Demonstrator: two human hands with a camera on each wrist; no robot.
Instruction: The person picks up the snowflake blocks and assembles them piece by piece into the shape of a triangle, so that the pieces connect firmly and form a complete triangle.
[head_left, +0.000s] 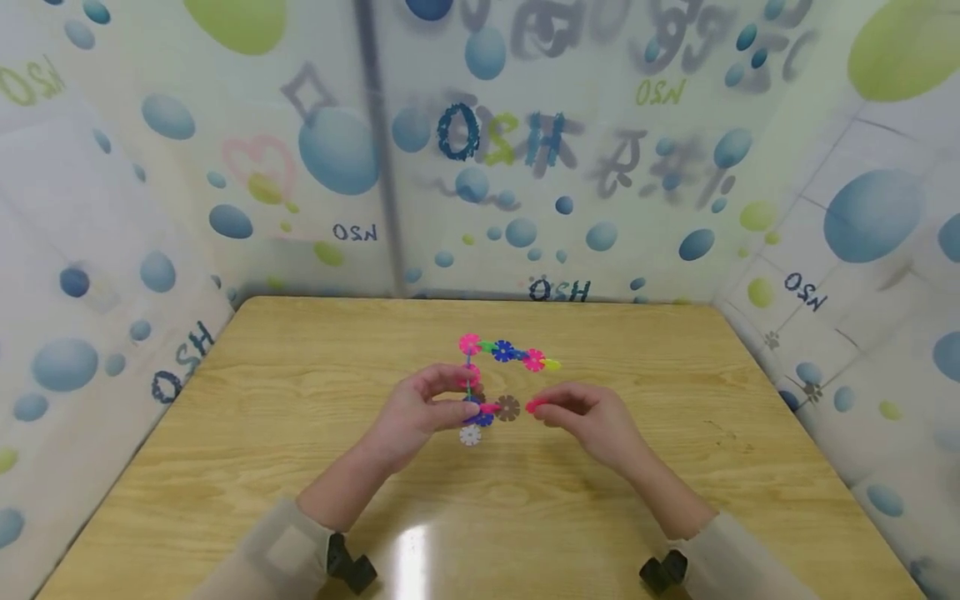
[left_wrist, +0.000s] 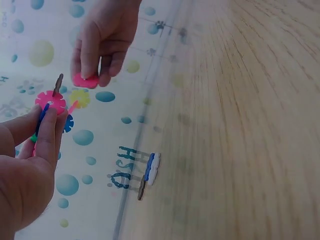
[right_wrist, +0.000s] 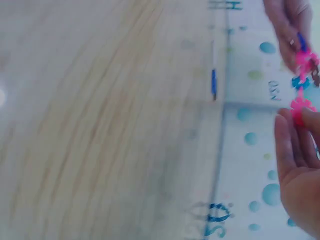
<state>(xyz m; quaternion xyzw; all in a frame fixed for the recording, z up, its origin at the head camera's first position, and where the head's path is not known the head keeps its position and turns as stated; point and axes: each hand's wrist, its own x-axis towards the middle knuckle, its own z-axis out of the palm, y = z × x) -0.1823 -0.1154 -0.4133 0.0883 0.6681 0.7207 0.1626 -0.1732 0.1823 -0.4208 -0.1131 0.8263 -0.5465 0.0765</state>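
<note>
My left hand (head_left: 420, 417) pinches a chain of interlocking plastic snowflake discs between thumb and fingers. The chain's upper arm runs to the right through a pink disc (head_left: 469, 344), a green disc (head_left: 487, 346), blue ones and another pink disc to a yellow disc (head_left: 553, 365). A brown disc (head_left: 507, 407) ends its lower arm, standing on edge in a pink disc (left_wrist: 50, 102) by the left fingertips. With thumb and fingertips, my right hand (head_left: 592, 421) holds a single pink disc (left_wrist: 86, 81), a small gap away from the brown one.
Loose discs lie on the wooden table (head_left: 300, 350) below the left hand, among them a white disc (head_left: 470, 435) and a blue disc (left_wrist: 149, 167). Patterned walls (head_left: 480, 250) with bubbles and lettering enclose the table at the back and sides.
</note>
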